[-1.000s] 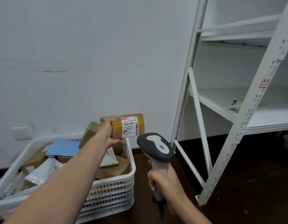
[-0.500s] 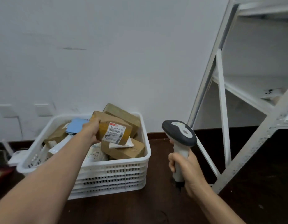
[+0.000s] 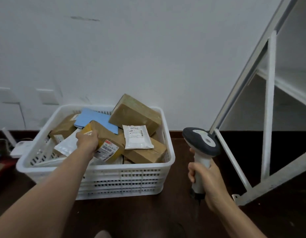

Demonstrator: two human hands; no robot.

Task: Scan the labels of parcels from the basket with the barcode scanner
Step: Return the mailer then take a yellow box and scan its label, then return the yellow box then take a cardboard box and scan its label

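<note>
On a dark floor against a white wall sits a white slatted plastic basket (image 3: pixel 124 179), heaped with parcels. The person's left hand (image 3: pixel 87 140) reaches into the basket from the lower left, its fingers curled over the near end of a brown taped parcel (image 3: pixel 112 134). That parcel lies tilted among the others near the middle of the basket, and its white barcode label (image 3: pixel 106 150) faces up toward the camera. Whether the parcel rests on the pile or is held just above it cannot be told. Just to its right, a white padded pouch (image 3: pixel 137 139) with a printed label lies on top of another brown box. A large brown box (image 3: pixel 135 114) leans at the back right corner, rising above the rim, and a blue envelope (image 3: pixel 95 120) lies flat behind the held parcel. To the right of the basket, and well apart from the parcel, the right hand (image 3: pixel 205 179) is wrapped around the pale handle of a barcode scanner (image 3: pixel 201 141), held upright with its dark grey head on top. A white metal shelving frame (image 3: pixel 270 100) stands at the far right.
</note>
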